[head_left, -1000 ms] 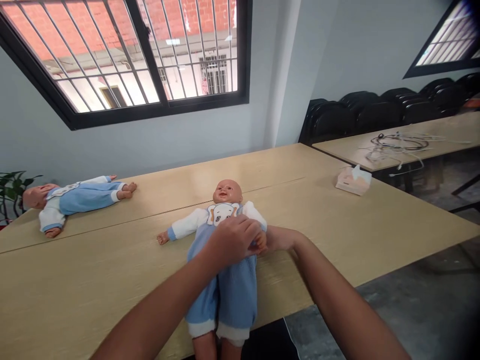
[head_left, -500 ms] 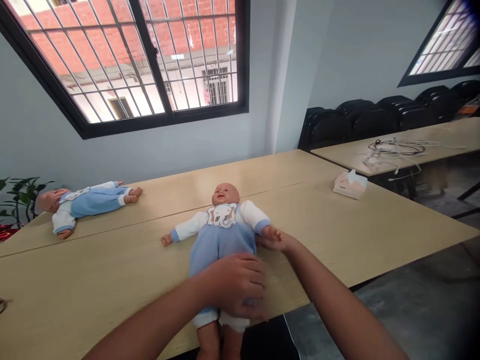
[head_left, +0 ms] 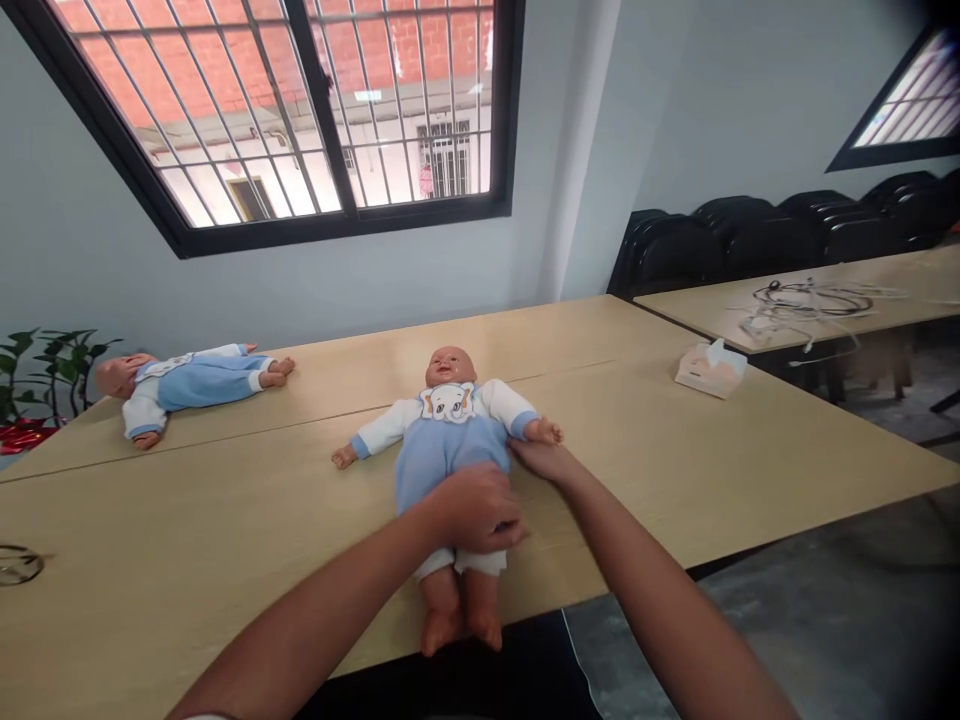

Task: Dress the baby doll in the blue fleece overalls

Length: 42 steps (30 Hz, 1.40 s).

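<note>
A baby doll (head_left: pixel 450 450) lies on its back on the table, head away from me, in blue-and-white clothes with an elephant bib (head_left: pixel 450 403). My left hand (head_left: pixel 480 508) is over the doll's upper leg. Its fingers are curled closed, and what they hold, if anything, is hidden. Beside the doll's hip, my right hand (head_left: pixel 541 460) lies low against the table under the doll's outstretched arm. Its fingers reach flat toward the doll's side, with the tips partly hidden.
A second doll (head_left: pixel 202 382) in the same outfit lies at the back left of the table (head_left: pixel 675 460). A tissue pack (head_left: pixel 709 370) stands at the right. Coiled cables (head_left: pixel 814 300) rest on another table before stacked black chairs (head_left: pixel 757 245). A round dark-rimmed object (head_left: pixel 21 565) shows at the left edge.
My left hand has moved up the doll's leg and its fingers have curled tighter. The doll's feet now show fully above the table's front edge. My view has shifted slightly.
</note>
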{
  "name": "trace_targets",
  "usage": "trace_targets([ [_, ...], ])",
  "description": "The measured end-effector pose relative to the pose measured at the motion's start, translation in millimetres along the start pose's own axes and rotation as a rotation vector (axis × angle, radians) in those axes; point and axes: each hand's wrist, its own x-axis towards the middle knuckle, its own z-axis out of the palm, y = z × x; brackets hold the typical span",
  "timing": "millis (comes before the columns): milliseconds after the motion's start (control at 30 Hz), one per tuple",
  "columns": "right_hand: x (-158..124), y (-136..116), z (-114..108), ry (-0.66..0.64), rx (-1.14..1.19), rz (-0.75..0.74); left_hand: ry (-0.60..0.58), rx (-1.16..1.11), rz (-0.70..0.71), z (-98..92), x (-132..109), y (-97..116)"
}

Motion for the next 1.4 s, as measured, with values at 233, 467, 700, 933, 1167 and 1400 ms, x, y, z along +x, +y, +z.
trace_targets([
  [233,-5,5,-7,-0.331,0.207,0.046,0.151,-0.012,-0.167,-15.5,-3,-4],
  [467,-12,-3,-7,-0.372,0.313,0.003,0.319,-0.075,-0.433,-36.1,-73,55],
  [700,-90,-20,5,0.089,0.137,-0.168,0.216,0.031,-0.415,-13.1,-79,127],
  [933,-150,-33,13,-0.054,-0.126,-0.487,0.22,0.13,-0.457,10.0,-73,124],
  [1167,-150,-43,17,0.005,-0.225,-0.518,0.407,0.059,-0.495,17.9,-81,123],
  [1400,-168,-49,15,-0.166,-0.01,-0.515,0.455,0.069,-0.502,22.4,-82,123],
])
